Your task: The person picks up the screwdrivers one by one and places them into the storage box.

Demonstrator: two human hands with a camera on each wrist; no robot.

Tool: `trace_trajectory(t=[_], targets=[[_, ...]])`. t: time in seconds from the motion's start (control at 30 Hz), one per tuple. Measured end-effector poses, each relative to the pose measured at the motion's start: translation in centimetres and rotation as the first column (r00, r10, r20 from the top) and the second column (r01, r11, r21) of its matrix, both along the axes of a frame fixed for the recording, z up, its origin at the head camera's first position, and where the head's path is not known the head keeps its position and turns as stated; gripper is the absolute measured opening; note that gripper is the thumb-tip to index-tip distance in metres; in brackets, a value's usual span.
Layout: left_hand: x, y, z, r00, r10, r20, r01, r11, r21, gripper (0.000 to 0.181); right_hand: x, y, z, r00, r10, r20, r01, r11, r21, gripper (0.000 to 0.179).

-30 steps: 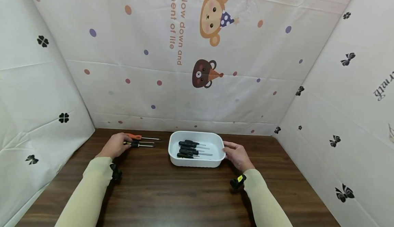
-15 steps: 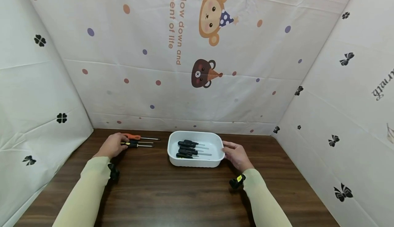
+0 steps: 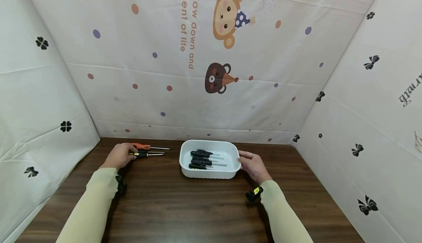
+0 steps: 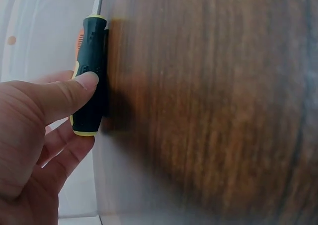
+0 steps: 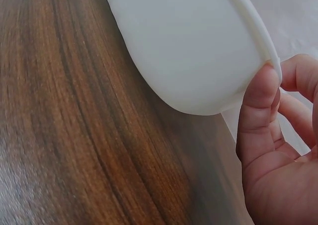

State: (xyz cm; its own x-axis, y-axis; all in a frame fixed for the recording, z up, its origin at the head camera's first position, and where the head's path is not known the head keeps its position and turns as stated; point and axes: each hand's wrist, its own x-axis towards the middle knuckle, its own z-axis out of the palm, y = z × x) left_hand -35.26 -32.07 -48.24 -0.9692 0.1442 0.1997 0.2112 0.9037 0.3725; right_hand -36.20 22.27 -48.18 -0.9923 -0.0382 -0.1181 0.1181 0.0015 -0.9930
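At the table's back left, my left hand [image 3: 118, 156] pinches the handle of a black screwdriver with yellow trim [image 4: 91, 51]. The thumb presses on the near side of that handle in the left wrist view, the fingers lying behind it. Close behind it are an orange-handled screwdriver [image 3: 142, 146] and another dark one, mostly hidden. My right hand [image 3: 254, 166] holds the right end of a white plastic box [image 3: 208, 175], its thumb and fingers pinching the rim in the right wrist view. Inside the box lie several black screwdrivers [image 3: 199, 159], shafts to the right.
The brown wooden table [image 3: 184, 210] stretches in front of the box. A printed white cloth [image 3: 171, 104] stands upright along the back edge, with more white cloth [image 3: 343, 140] at both sides.
The pinched screwdriver's shaft has shifted slightly toward the back, closer to the dark screwdriver behind it. My right hand and the box stay put.
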Motion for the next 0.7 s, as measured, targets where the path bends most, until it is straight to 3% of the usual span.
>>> trace_trajectory(t=[0.7], targets=[[0.11, 0.28, 0.14, 1.0, 0.019, 0.013, -0.019, 1.0, -0.009, 0.022, 0.26, -0.35, 0.15, 1.0, -0.006, 0.002, 0.006, 1.0, 0.007, 0.044]])
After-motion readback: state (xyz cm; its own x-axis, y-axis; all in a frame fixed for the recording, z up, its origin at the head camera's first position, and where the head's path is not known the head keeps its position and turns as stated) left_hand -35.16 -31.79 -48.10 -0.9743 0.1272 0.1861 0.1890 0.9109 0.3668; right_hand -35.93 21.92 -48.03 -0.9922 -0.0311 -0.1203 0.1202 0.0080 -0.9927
